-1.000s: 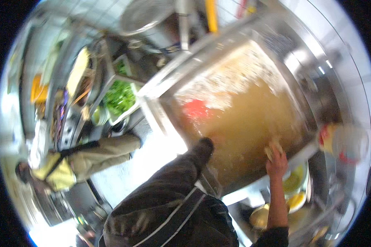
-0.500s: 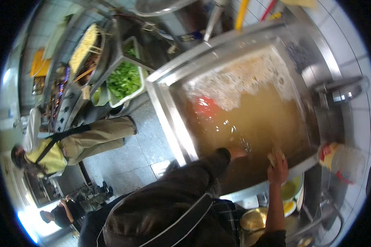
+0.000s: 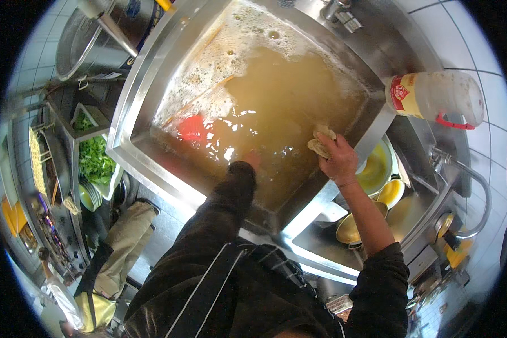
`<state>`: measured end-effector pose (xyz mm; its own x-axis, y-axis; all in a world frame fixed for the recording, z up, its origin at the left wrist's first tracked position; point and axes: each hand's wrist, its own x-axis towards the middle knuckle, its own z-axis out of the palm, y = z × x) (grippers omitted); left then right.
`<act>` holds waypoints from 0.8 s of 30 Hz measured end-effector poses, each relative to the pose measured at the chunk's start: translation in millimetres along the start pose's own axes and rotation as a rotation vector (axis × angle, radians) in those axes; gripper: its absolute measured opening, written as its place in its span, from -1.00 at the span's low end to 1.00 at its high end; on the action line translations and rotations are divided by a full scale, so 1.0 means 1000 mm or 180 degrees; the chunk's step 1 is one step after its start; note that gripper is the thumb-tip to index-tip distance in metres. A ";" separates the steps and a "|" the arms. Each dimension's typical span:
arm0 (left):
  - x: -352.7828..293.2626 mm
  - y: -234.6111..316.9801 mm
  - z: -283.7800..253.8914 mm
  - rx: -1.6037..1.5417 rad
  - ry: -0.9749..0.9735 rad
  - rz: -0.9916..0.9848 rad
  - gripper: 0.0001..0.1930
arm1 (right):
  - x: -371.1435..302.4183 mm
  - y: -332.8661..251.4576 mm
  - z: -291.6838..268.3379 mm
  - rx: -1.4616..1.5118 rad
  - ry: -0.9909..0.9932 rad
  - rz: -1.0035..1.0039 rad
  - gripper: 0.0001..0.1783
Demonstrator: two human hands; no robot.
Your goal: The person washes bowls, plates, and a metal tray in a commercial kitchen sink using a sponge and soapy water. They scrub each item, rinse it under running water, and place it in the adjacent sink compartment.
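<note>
A steel sink holds cloudy brown water with foam along its far side. My left hand is dipped in this water up to the wrist, near the sink's middle. Its fingers are hidden below the surface. Over the sink's right side, my right hand is closed on a crumpled beige rag held at about the water's surface. A red object shows in the water to the left of both hands, partly under the surface; its kind cannot be made out.
A clear plastic jug with a red handle lies right of the sink. The adjoining basin holds a green-toned bowl, a yellow bowl and a gold-coloured pan. Left are leafy greens in a white crate and another person.
My view has turned and shifted, so the sink appears rotated and further left. My right hand still grips the rag, and my left hand stays in the water.
</note>
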<state>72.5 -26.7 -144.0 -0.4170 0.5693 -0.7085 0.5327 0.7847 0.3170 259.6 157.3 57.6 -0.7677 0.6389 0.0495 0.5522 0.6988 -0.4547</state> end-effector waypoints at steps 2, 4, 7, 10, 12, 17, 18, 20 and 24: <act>0.011 -0.008 -0.023 0.0350 0.0001 0.0167 -0.64 | 0.000 0.000 0.001 0.0007 0.0055 0.0002 -0.36; 0.021 -0.018 -0.046 0.0727 -0.0022 0.0323 -0.65 | 0.000 0.000 0.001 -0.0120 0.0013 0.0110 -0.33; 0.030 -0.018 -0.065 0.1156 -0.0120 0.0525 -0.65 | -0.002 0.001 -0.001 -0.0139 -0.0156 0.0212 -0.35; 0.035 -0.004 -0.069 0.1513 -0.0208 0.0761 -0.65 | -0.001 0.002 -0.001 -0.0015 -0.0012 0.0127 -0.35; 0.038 0.010 -0.066 0.1744 -0.0265 0.0924 -0.65 | 0.000 0.003 -0.001 -0.0080 -0.0086 0.0135 -0.39; 0.050 0.033 -0.073 0.2307 -0.0245 0.1186 -0.65 | 0.001 0.004 0.000 -0.0069 -0.0082 0.0121 -0.42; 0.055 0.035 -0.079 0.2442 -0.0217 0.1243 -0.65 | 0.001 0.005 0.001 -0.0050 -0.0098 0.0126 -0.42; 0.066 0.038 -0.094 0.2667 -0.0178 0.1286 -0.65 | 0.000 0.005 0.001 -0.0016 -0.0116 0.0107 -0.42; 0.087 0.048 -0.121 0.2835 -0.0199 0.1284 -0.65 | 0.000 0.005 -0.001 -0.0021 -0.0217 0.0173 -0.40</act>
<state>-27.5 90.1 -113.9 -0.0556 0.7200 -0.6918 0.9984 0.0473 -0.0309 262.7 161.3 56.2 -0.7568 0.6527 -0.0359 0.5956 0.6659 -0.4492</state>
